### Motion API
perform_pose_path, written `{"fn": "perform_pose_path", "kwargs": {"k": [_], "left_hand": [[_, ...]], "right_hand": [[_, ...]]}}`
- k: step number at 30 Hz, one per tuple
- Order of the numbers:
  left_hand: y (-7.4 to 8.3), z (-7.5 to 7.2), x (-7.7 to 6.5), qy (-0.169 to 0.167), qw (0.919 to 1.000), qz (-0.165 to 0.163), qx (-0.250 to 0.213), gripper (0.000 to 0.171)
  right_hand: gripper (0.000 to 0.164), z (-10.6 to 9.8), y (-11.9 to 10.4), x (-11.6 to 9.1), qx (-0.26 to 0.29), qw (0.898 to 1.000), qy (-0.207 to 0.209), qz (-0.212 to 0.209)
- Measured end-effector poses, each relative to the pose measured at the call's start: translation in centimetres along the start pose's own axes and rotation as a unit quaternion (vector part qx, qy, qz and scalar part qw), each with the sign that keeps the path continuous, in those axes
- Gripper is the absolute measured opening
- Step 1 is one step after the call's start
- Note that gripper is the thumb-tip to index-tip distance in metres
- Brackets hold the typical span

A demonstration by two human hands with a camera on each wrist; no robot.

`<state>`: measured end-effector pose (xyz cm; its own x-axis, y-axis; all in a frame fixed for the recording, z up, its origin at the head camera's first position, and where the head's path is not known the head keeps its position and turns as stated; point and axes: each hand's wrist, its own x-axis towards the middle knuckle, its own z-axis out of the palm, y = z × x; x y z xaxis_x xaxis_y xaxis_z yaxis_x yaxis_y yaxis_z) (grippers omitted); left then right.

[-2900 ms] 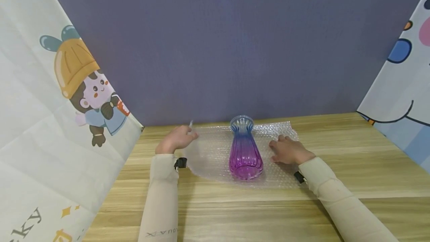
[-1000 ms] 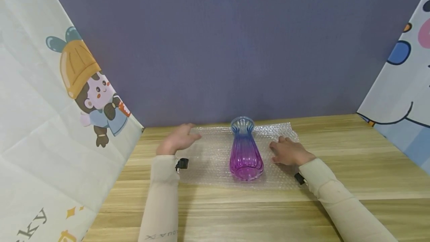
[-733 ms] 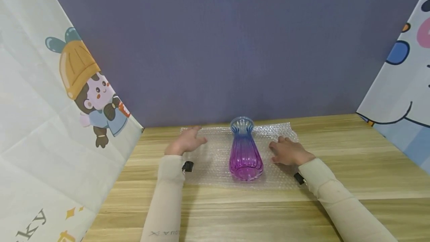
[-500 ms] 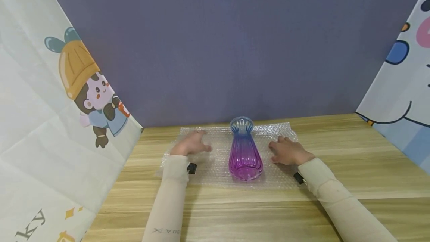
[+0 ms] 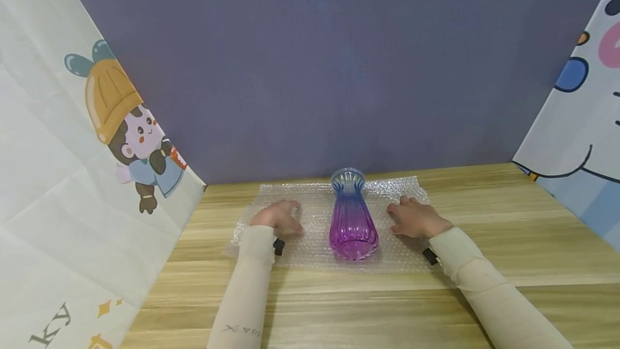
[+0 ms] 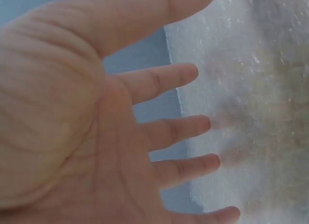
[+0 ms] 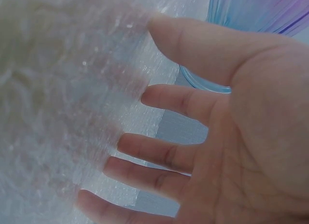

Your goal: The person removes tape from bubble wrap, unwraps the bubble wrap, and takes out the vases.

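A ribbed glass vase (image 5: 352,220), blue at the mouth and purple at the base, lies on a sheet of clear bubble wrap (image 5: 317,252) with its mouth toward the back wall. To its left, my left hand (image 5: 280,216) is over the sheet, thumb spread from the fingers. In the left wrist view, those fingers (image 6: 181,125) reach straight to the bubble wrap. Right of the vase, my right hand (image 5: 415,218) rests its fingertips on the sheet. The right wrist view shows spread, fairly straight fingers (image 7: 159,149) and part of the vase (image 7: 260,9) beyond the thumb.
Under the sheet is a wood-grain table (image 5: 349,311). A plain grey-blue wall (image 5: 339,69) rises along its back edge. Printed white cloths flank the table, with a cartoon figure (image 5: 121,117) on the left one and a blue patch (image 5: 571,74) on the right.
My left hand has let the left end of the bubble wrap down and moved right and nearer over it. That end now lies flatter and farther left. The right hand and vase stay put.
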<state>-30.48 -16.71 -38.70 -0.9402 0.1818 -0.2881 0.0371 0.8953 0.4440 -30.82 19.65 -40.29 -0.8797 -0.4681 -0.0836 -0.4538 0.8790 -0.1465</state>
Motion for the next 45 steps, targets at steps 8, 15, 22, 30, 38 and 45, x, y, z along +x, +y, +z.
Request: {"fn": "perform_pose_path", "kwargs": {"k": [8,15,22,30,38,45], "left_hand": [[0.2,0.4,0.4,0.006,0.9996,-0.01,0.026,0.084],[0.6,0.9,0.5,0.012,0.999,-0.027,0.033,0.091],[1.1,1.0,0.4,0.004,0.9993,-0.032,0.017,0.099],[0.9,1.3,0.5,0.002,0.9991,-0.037,0.02,0.102],[1.0,1.5,0.6,0.0,0.9993,-0.034,0.017,0.102],[0.9,1.5,0.7,0.002,0.9995,-0.029,0.012,0.101]], "right_hand": [[0.057,-0.3,-0.1,-0.2,-0.002,1.0,0.005,0.001],[0.058,-0.3,0.1,-0.2,-0.001,1.0,0.005,0.0],[0.057,-0.2,0.2,-0.4,0.008,1.0,0.003,0.005],[0.059,-0.2,0.2,-0.1,0.01,1.0,-0.006,0.002],[0.041,-0.3,1.0,0.3,0.019,0.999,0.044,-0.017],[0.042,-1.0,1.0,0.7,0.091,0.986,0.137,0.003]]}}
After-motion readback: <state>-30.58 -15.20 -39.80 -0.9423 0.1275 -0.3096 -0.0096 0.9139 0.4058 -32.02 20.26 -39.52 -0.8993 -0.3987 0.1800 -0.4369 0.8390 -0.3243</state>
